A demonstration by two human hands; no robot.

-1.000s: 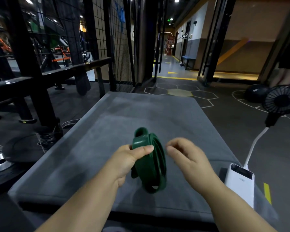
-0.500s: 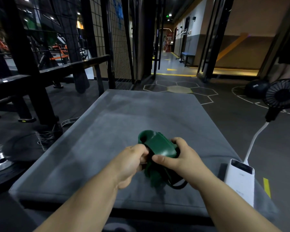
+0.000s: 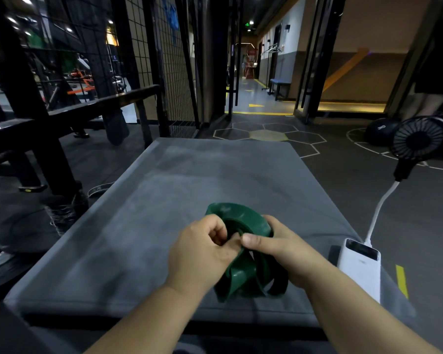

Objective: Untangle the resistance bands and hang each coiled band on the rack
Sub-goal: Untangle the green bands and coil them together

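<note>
Presently, head view. Item: green resistance band (image 3: 241, 221), coiled in several loops, held above the near end of a grey padded bench (image 3: 164, 200). Left hand (image 3: 202, 251): fingers curled, pinching the band's inner loops beside the right thumb tip. Right hand (image 3: 279, 249): thumb across the front, fingers wrapped behind the coil, gripping it. Loose loops hang below both sets of fingers. White power bank (image 3: 359, 267) lies right of the right-hand fingers; black fan (image 3: 420, 140) beyond it.
</note>
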